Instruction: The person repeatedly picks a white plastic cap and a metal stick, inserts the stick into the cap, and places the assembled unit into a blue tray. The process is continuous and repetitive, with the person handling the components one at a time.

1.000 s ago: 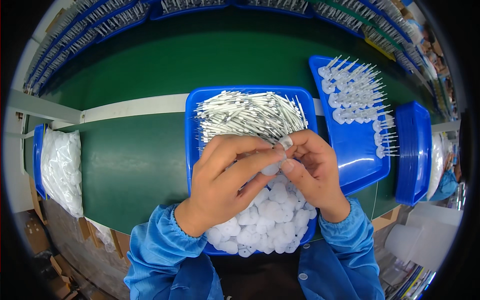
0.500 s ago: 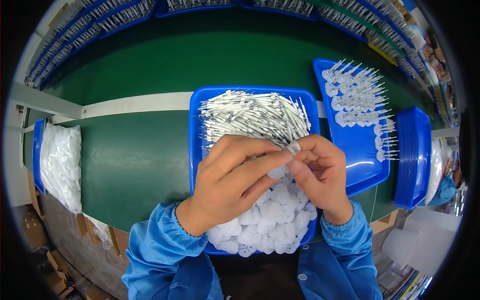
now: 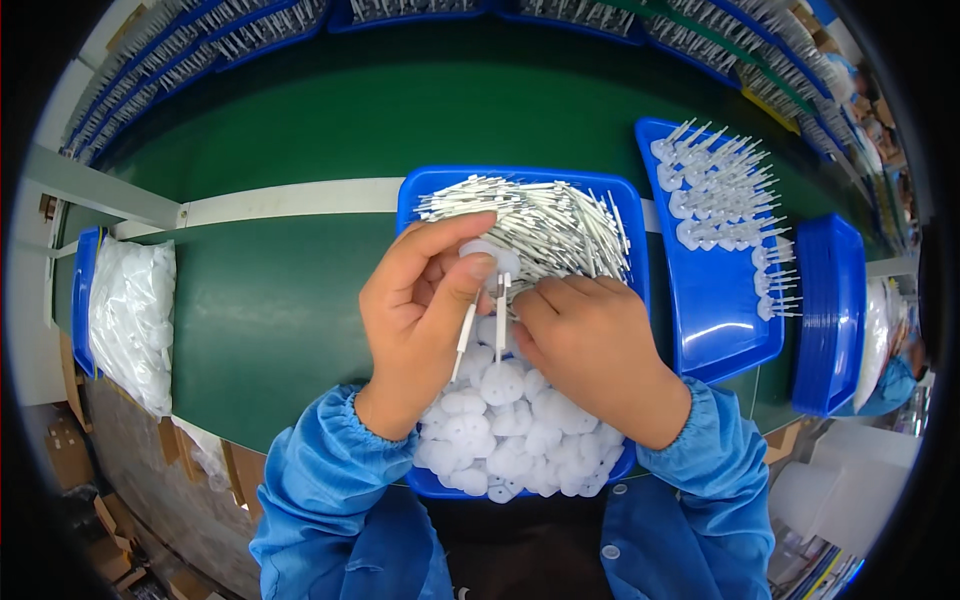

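The left hand (image 3: 415, 305) is half closed, palm turned inward, its thumb and forefinger pinching a translucent white disc (image 3: 489, 256) above the middle of a blue tray (image 3: 643, 250). Two slim white rods (image 3: 502, 325) slant down just below that disc; whether they are fixed in it cannot be told. The right hand (image 3: 590, 340) is near the left but apart from it, back upward, fingers curled down over the tray; its fingertips are hidden, so what it grips cannot be told.

Loose white rods (image 3: 560, 230) fill the tray's far part, and a heap of white plastic discs (image 3: 510, 440) its near part; the hands cover much of the border between. To the right, an angled blue tray (image 3: 720, 345) bears rows of discs with rods (image 3: 715, 190), beside stacked blue trays (image 3: 828, 320). A clear plastic bag (image 3: 133, 325) lies far left on the green table (image 3: 270, 330).
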